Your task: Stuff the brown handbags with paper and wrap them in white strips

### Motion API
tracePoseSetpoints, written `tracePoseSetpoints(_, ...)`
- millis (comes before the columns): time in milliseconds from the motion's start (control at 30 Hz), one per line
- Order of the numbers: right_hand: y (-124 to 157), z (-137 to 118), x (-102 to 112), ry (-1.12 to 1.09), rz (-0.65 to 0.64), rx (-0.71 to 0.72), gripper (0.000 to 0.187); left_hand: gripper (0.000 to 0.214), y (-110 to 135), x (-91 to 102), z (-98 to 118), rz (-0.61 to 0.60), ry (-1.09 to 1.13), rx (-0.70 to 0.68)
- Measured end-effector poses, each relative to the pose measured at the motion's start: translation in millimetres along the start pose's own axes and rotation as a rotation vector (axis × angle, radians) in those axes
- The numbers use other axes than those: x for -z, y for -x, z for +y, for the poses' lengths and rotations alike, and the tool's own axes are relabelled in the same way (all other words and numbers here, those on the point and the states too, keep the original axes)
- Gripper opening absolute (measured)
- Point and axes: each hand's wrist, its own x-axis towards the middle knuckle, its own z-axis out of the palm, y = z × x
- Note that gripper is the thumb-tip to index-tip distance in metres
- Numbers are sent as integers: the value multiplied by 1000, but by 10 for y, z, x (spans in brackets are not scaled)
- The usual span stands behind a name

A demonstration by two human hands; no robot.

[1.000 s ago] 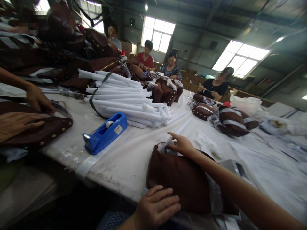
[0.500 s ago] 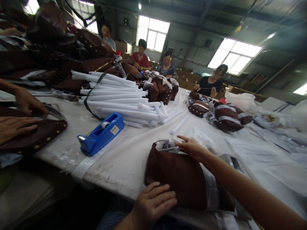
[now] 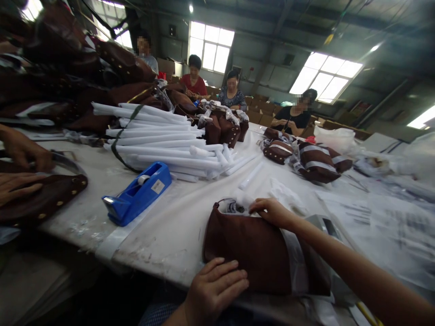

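Left hand (image 3: 217,287) lies spread on the brown bag (image 3: 251,253); right hand (image 3: 273,212) pinches its far rim.

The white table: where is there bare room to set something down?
The widest bare strip of white table lies between the blue plastic tape dispenser and the brown fabric bag at the near edge. Crowded: the strapped bundle of white paper rolls behind the dispenser, and the striped brown bags farther right.

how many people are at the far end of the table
4: a person in grey behind the bag pile, a person in red, a person in a patterned top, a person in black further right. A co-worker's hands show at left; others may be hidden.
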Motion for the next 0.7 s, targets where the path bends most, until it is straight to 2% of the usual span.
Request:
tracePoseSetpoints(167, -46, 59, 153, 10, -222, -52, 42, 26, 28, 3, -9, -20, -6, -11)
tracePoseSetpoints(267, -68, 44, 234, -11, -279, -99, 44, 26, 43, -7, -16, -31, -10, -15)
tracePoseSetpoints(367, -80, 4, 242, -148, -312, -131, 36, 27, 51, -13, -25, -33, -11, -18)
tracePoseSetpoints(433, -91, -24, 201, -282, -302, -148, 28, 28, 48, -10, -29, -38, -14, -19)
tracePoseSetpoints(600, -158, -144, 14, -498, -212, -98, 43, 28, 27, 2, -36, -43, -15, -29)
tracePoseSetpoints(700, -207, -294, -69, -570, -88, -68, 44, 28, 27, -5, -41, -49, -17, -30)
